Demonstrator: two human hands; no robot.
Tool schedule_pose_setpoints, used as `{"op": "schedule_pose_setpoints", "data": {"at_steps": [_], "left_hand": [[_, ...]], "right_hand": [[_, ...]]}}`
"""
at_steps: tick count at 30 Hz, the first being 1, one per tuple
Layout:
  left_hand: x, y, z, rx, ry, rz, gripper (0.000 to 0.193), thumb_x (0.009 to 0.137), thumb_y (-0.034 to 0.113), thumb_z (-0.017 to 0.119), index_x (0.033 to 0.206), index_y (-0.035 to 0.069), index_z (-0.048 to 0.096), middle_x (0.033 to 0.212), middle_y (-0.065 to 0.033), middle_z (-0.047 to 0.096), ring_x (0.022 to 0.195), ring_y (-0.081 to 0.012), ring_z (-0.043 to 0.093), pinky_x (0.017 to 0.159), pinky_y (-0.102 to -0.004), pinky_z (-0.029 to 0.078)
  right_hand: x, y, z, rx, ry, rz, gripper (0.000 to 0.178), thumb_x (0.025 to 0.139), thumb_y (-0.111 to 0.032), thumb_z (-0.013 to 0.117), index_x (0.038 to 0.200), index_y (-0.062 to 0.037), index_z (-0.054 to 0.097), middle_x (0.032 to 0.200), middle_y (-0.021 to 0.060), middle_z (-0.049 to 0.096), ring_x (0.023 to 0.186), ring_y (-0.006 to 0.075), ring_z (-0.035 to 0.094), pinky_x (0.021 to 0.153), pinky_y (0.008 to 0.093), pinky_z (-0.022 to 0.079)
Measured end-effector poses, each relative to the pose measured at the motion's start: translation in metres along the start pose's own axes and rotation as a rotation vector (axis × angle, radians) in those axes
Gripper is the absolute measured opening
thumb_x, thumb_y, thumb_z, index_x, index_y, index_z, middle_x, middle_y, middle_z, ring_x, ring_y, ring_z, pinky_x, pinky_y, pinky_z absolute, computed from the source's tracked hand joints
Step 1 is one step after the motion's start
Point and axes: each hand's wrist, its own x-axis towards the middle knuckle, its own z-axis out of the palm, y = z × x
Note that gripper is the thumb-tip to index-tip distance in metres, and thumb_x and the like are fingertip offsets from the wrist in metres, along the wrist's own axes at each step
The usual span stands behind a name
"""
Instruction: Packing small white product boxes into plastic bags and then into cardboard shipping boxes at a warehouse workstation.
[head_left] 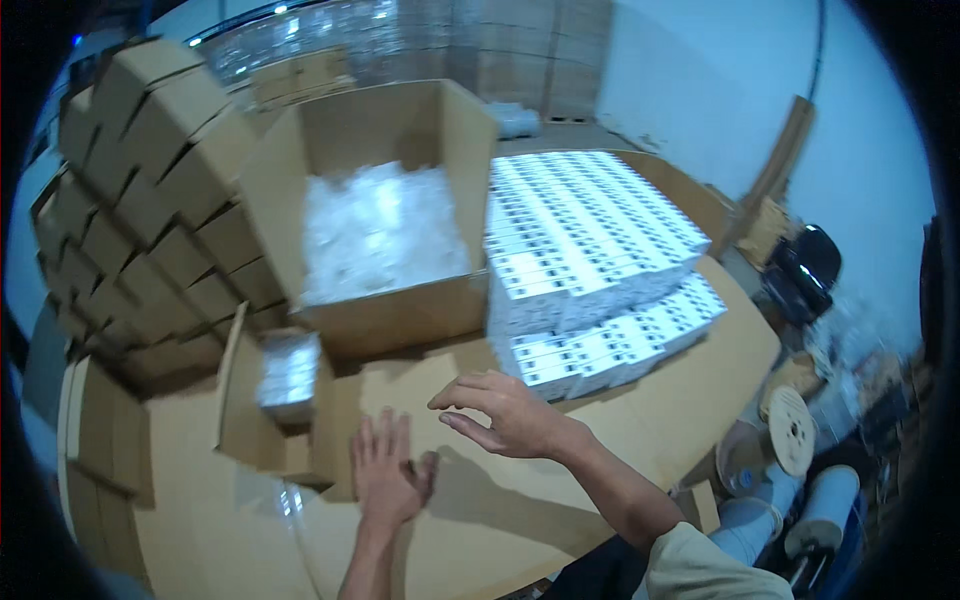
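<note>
Landmark: one large open-topped carton [400, 315], brown, on a tan work table [220, 540], filled with clear plastic-wrapped pieces [385, 240] whose details are blurred. Before it, toward the person: one left hand [390, 488], back upward, fingers straight and near one another, thumb spread apart, gripping nothing; whether the palm touches the table cannot be told. Before it and to the right: one right hand [505, 415], raised, fingers curved, thumb apart from them with a visible gap, likewise empty. Before it, toward its left corner: one small open carton [237, 400], upright, just beside the left hand, holding a clear-wrapped white bundle [290, 370] at its far end. Directly right of it: white boxes [590, 240], many, dark-marked, stacked in rows, the nearer part lower, the right hand close by. Left of it: brown cartons [180, 190], closely piled. Well to its right, beyond the table: one spool [791, 430], pale-flanged.
</note>
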Motion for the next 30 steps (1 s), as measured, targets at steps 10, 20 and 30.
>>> {"op": "schedule_pose_setpoints", "data": {"at_steps": [10, 20, 30], "left_hand": [[0.059, -0.004, -0.011, -0.027, -0.042, -0.027, 0.058, 0.098, 0.032, 0.054, 0.148, 0.003, 0.045, 0.158, -0.0194, 0.035, 0.148, -0.0418, 0.024, 0.121, -0.0537, 0.017], [0.064, 0.001, -0.014, 0.132, -0.051, 0.046, 0.058, 0.105, 0.045, 0.044, 0.155, 0.014, 0.039, 0.161, -0.0153, 0.035, 0.148, -0.0414, 0.026, 0.119, -0.0552, 0.024], [0.064, -0.001, -0.011, 0.178, -0.016, 0.077, 0.057, 0.105, 0.044, 0.046, 0.151, 0.011, 0.044, 0.157, -0.0163, 0.04, 0.145, -0.0418, 0.033, 0.119, -0.0537, 0.025]], "right_hand": [[-0.095, 0.092, -0.157, -0.336, 0.544, 0.242, 0.034, 0.088, 0.002, 0.066, 0.12, -0.0073, 0.066, 0.099, 0.009, 0.07, 0.087, 0.0213, 0.069, 0.07, 0.0327, 0.053], [-0.161, 0.214, -0.244, -0.7, 0.692, 0.618, 0.058, 0.081, 0.006, 0.059, 0.137, -0.0094, 0.055, 0.135, 0.0227, 0.047, 0.121, 0.0412, 0.054, 0.098, 0.0469, 0.05], [-0.176, 0.243, -0.253, -0.837, 0.638, 0.582, 0.044, 0.079, 0.005, 0.063, 0.122, -0.0078, 0.062, 0.136, 0.0202, 0.05, 0.119, 0.0395, 0.056, 0.096, 0.0487, 0.051]]}}
